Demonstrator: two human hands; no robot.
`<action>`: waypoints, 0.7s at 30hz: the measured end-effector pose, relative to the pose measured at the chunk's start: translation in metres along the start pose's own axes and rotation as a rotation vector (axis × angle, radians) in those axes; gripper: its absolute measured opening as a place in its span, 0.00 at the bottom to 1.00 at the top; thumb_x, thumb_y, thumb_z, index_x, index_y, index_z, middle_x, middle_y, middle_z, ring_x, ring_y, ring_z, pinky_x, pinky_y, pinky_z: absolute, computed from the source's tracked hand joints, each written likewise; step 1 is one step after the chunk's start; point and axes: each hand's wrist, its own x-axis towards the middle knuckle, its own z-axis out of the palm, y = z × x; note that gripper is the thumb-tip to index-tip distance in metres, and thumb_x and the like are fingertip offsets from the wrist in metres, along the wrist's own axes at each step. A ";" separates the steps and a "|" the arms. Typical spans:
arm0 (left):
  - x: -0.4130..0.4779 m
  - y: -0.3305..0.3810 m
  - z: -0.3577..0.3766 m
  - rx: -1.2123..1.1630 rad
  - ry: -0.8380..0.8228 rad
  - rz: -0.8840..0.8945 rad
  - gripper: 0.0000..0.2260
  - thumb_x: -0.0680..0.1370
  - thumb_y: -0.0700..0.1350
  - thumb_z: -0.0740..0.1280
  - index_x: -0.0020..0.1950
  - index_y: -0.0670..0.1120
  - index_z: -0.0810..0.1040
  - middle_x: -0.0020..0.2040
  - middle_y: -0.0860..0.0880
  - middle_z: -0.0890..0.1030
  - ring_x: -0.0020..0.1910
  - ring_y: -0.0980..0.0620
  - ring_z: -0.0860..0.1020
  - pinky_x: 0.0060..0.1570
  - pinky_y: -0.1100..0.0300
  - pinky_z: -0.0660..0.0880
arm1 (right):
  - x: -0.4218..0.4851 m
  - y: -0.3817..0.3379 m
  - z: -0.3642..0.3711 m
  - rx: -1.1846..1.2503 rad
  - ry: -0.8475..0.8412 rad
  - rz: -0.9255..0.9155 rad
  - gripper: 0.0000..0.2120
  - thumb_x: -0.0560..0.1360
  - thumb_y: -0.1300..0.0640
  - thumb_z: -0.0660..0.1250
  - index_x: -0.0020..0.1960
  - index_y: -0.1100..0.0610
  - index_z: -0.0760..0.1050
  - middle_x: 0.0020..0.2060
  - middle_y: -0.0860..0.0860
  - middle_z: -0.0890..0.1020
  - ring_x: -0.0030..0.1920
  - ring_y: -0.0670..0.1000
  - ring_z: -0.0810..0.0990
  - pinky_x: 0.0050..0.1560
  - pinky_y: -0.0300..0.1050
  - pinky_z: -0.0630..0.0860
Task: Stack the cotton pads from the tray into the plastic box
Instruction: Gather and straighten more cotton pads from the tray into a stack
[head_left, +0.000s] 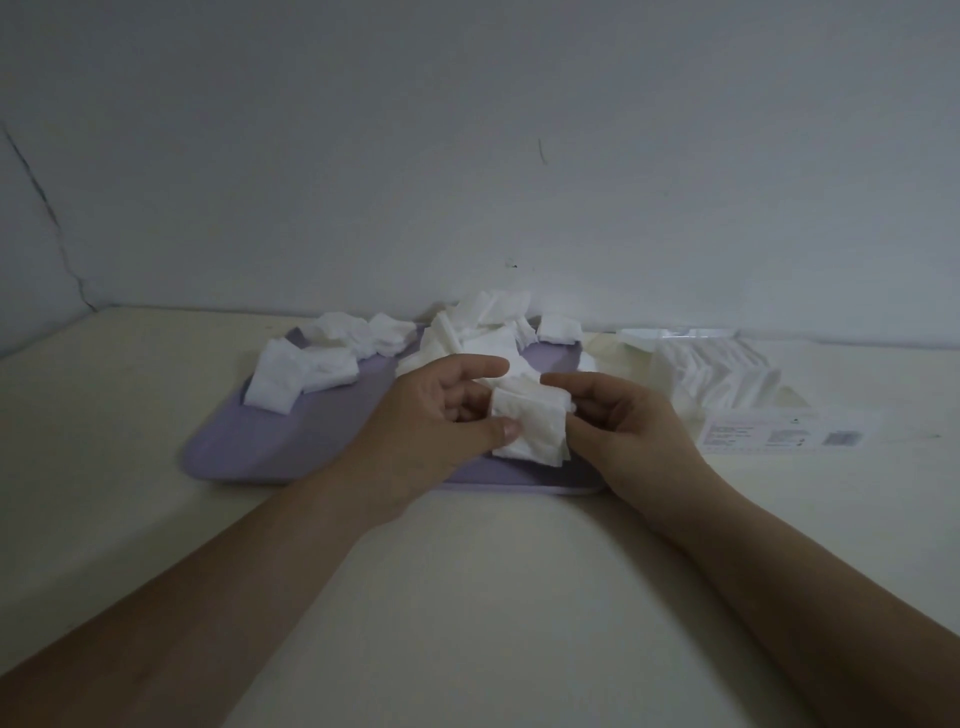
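Both hands meet over the near part of the tray (291, 447) and hold a small stack (530, 423) of cotton squares between them. The left hand (441, 410) has its thumb on the front face of the stack and its fingers curled behind it; the right hand (618, 415) closes its fingers on the right edge. Many loose pads (291, 374) lie in heaps on the far half of the tray. The box (727, 384) stands on the table (467, 571) just right of the tray, and rows of pads already show inside it. The step in hand seems to be squaring the stack. To do it well, the person should press lightly from both sides so the edges come level, because such soft pieces slip and fan out easily, and then carry the stack with one firm pinch into the box.
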 end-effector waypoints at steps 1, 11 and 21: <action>0.000 0.000 0.001 -0.005 0.011 0.009 0.23 0.73 0.32 0.77 0.65 0.48 0.80 0.51 0.46 0.88 0.51 0.48 0.84 0.58 0.53 0.82 | 0.000 0.000 0.000 0.006 -0.004 0.007 0.13 0.78 0.66 0.70 0.61 0.57 0.82 0.51 0.52 0.88 0.56 0.52 0.86 0.62 0.53 0.79; 0.002 -0.005 0.001 0.118 0.071 0.060 0.24 0.70 0.34 0.80 0.62 0.52 0.81 0.46 0.49 0.85 0.42 0.52 0.79 0.47 0.60 0.80 | -0.007 -0.004 0.005 -0.375 -0.020 -0.055 0.30 0.67 0.48 0.80 0.67 0.48 0.77 0.55 0.45 0.85 0.58 0.45 0.83 0.62 0.46 0.77; 0.010 0.001 0.004 0.552 -0.002 0.112 0.09 0.69 0.45 0.80 0.46 0.50 0.84 0.26 0.59 0.71 0.27 0.60 0.67 0.31 0.65 0.64 | -0.009 -0.020 0.013 -0.550 -0.043 -0.095 0.32 0.73 0.69 0.65 0.74 0.51 0.69 0.64 0.46 0.79 0.62 0.43 0.77 0.59 0.24 0.70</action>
